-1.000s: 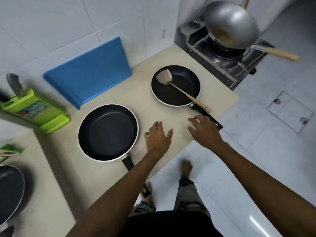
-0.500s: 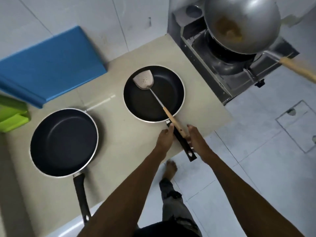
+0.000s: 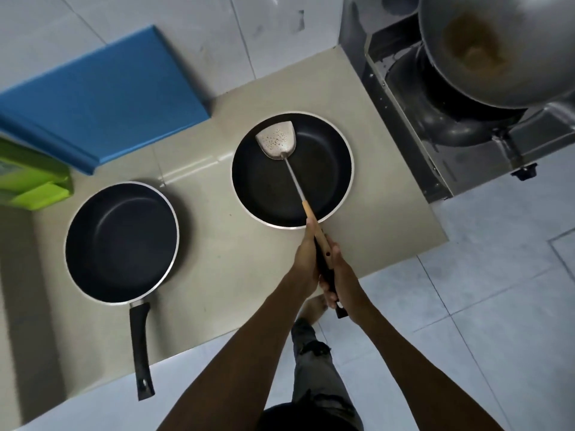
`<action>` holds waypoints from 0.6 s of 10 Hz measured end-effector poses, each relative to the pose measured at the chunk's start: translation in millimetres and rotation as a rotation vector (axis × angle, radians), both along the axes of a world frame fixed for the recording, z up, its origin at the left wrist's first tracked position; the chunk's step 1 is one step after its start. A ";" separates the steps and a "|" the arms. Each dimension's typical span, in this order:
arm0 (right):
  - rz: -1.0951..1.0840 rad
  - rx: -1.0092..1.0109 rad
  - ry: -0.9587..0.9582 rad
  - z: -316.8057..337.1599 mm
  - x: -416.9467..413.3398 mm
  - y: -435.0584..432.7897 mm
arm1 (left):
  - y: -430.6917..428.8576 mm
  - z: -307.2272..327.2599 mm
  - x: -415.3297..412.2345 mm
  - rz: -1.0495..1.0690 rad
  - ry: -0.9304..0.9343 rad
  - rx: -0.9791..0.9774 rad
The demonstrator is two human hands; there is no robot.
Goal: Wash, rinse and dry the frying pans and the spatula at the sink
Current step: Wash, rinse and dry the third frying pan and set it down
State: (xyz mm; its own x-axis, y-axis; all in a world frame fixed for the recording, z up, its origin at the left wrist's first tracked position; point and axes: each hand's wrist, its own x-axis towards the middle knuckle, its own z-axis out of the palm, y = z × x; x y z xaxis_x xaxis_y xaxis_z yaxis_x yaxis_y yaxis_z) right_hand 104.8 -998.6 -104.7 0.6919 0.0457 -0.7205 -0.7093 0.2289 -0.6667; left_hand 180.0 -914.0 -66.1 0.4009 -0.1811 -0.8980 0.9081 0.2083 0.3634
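Both frying pans (image 3: 292,169) (image 3: 122,242) have matt black insides and bright metal rims. The spatula (image 3: 277,140) is speckled metal with a wooden handle. The surface (image 3: 217,244) looks like smooth, faintly glossy stone, the wok (image 3: 497,48) dull metal.

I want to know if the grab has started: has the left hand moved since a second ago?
Yes. The left hand went from the bare counter rightward to the right frying pan, at its handle.

No legible text, brand, number or sign anywhere. The lime-green plastic knife block (image 3: 34,178) carries a label at frame edge, too blurred to read.
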 end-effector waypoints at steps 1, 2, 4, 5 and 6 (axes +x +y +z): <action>0.013 -0.136 -0.019 9.8 -2.4 9.0 | 4.0 8.7 -4.0 0.041 -0.001 0.011; 0.069 -0.270 -0.048 26.0 -9.3 21.1 | 11.2 16.1 -13.0 0.100 -0.027 -0.017; 0.144 -0.384 -0.150 57.8 -28.3 63.8 | 54.4 46.9 -40.8 0.146 -0.090 -0.029; 0.136 -0.400 -0.153 79.3 -39.3 91.7 | 91.4 73.0 -51.5 0.185 -0.164 -0.028; 0.248 -0.456 -0.131 106.6 -46.3 145.3 | 141.3 102.8 -63.7 0.228 -0.269 0.002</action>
State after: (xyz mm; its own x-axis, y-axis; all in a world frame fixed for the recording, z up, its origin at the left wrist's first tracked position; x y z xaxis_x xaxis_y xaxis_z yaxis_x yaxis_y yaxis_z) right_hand 58.5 -853.4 1.9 0.7859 -0.0784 -0.6134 -0.6092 -0.2689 -0.7461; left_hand 116.4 -772.7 36.7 0.6529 -0.0583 -0.7552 0.7102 0.3937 0.5836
